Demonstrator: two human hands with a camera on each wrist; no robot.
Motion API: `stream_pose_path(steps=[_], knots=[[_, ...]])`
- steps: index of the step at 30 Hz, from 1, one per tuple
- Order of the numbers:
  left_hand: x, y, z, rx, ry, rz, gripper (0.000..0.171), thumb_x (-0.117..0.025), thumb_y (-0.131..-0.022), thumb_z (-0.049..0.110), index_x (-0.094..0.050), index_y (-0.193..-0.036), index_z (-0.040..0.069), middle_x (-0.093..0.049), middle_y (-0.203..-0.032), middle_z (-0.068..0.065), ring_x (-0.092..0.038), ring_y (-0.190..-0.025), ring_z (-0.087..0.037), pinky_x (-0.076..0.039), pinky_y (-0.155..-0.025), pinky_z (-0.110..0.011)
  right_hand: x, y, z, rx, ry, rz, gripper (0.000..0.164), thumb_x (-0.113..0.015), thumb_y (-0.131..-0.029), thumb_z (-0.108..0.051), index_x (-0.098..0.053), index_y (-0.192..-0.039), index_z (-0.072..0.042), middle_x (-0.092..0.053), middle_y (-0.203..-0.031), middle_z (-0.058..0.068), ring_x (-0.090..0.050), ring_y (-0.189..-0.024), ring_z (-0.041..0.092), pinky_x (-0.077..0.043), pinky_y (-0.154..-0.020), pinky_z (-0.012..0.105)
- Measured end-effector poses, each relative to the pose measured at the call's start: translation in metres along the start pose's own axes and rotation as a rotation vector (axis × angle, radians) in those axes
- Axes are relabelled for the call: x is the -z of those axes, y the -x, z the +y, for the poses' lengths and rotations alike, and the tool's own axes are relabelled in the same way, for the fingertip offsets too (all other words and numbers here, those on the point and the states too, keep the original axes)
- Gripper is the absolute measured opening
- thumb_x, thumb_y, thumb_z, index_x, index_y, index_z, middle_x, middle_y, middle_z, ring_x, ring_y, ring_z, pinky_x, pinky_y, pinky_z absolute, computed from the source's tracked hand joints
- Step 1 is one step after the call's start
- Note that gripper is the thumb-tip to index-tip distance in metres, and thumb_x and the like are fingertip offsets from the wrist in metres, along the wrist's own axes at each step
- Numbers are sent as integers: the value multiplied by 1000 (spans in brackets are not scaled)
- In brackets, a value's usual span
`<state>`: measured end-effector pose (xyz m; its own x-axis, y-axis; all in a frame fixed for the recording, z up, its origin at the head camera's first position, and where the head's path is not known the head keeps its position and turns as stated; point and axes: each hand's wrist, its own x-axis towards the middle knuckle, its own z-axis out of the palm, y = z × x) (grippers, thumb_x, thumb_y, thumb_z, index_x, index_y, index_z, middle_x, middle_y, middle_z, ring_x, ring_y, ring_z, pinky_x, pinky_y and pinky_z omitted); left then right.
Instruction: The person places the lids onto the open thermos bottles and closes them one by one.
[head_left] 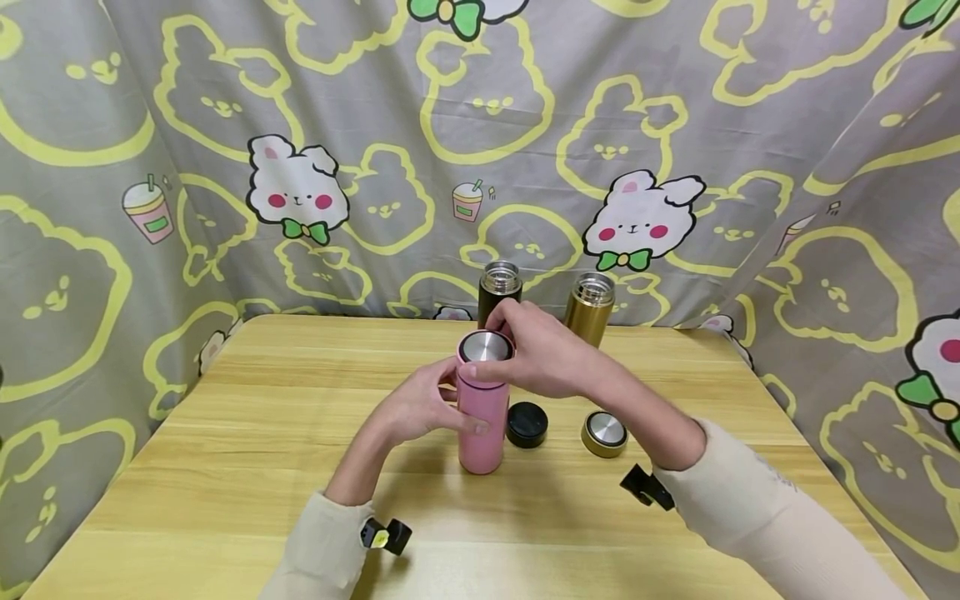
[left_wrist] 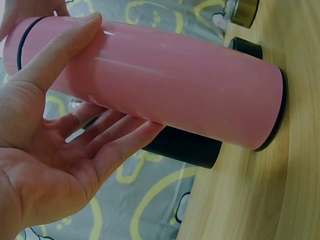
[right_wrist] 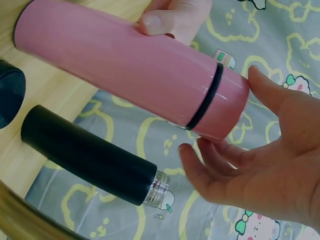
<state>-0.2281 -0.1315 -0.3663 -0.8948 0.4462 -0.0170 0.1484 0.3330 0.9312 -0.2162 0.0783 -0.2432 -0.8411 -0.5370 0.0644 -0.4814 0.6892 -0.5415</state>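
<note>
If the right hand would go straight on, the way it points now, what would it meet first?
Most likely the pink cylindrical lid with a round metallic top, around which the right hand curves; the remaining depth is hard to judge.

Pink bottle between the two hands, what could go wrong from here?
The glossy pink bottle could slip or twist in the left hand if the right hand turns the pink lid.
The right hand could bump the black bottle or gold bottle, standing uncapped behind it, and perhaps tip one.
The black lid lies close beside the pink bottle and might get nudged.
</note>
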Motion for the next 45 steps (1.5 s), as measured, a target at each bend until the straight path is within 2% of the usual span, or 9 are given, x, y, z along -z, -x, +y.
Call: stream_pose_path(steps=[5, 9, 15, 21, 28, 37, 45], knots=[[0, 0, -1, -11, -4, 3, 76, -93, -70, 27, -56, -137, 27, -63, -130, 1, -62, -119, -25, -56, -92, -38, 9, 1, -3, -2, -21, -110, 64, -74, -91, -42, -49, -135, -2, -62, -119, 13, -62, -106, 23, -53, -90, 37], [0, -1, -2, -15, -18, -2, 77, -93, -71, 29, -55, -138, 29, -63, -129, 2, -61, -118, -24, -55, -93, -39, 12, 1, -5, 15, -13, -121, 69, -74, -92, -35, -44, -148, -8, -60, -132, 13, -59, -119, 26, -50, -102, 43], [1, -1, -2, -16, -24, -6, 75, -93, -72, 31, -56, -138, 29, -63, -130, 2, -61, -119, -24, -54, -95, -41, 14, 1, -7, 28, -4, -156, 65, -74, -91, -21, -47, -150, -17, -64, -131, 7, -61, -119, 24, -49, -102, 45], [0, -1, -2, -12, -27, 6, 75, -94, -70, 32, -57, -136, 29, -64, -128, 2, -62, -116, -23, -55, -93, -41, 15, 1, -7, 45, 4, -215, 63, -73, -93, -20, -48, -150, -15, -61, -140, 7, -59, -127, 24, -46, -108, 46], [0, -1, -2, -2, -33, 14, 75, -94, -69, 34, -58, -134, 32, -65, -126, 5, -62, -116, -20, -54, -94, -40, 14, 0, -5, 63, -7, -198, 59, -73, -92, -17, -52, -147, -13, -63, -137, 8, -60, -124, 24, -47, -107, 45], [0, -1, -2, -15, -30, 3, 79, -94, -70, 31, -55, -139, 30, -63, -130, 4, -62, -118, -22, -54, -95, -41, 10, 2, -4, 22, -12, -139, 59, -77, -89, -19, -55, -143, -14, -65, -133, 6, -62, -120, 23, -49, -103, 44], [1, -2, -2, -26, -31, 1, 78, -93, -72, 28, -55, -139, 28, -63, -130, 1, -62, -118, -23, -55, -93, -39, 5, 2, -1, 20, 10, -44, 57, -83, -83, -27, -61, -134, -12, -69, -116, 6, -65, -105, 21, -53, -92, 40]])
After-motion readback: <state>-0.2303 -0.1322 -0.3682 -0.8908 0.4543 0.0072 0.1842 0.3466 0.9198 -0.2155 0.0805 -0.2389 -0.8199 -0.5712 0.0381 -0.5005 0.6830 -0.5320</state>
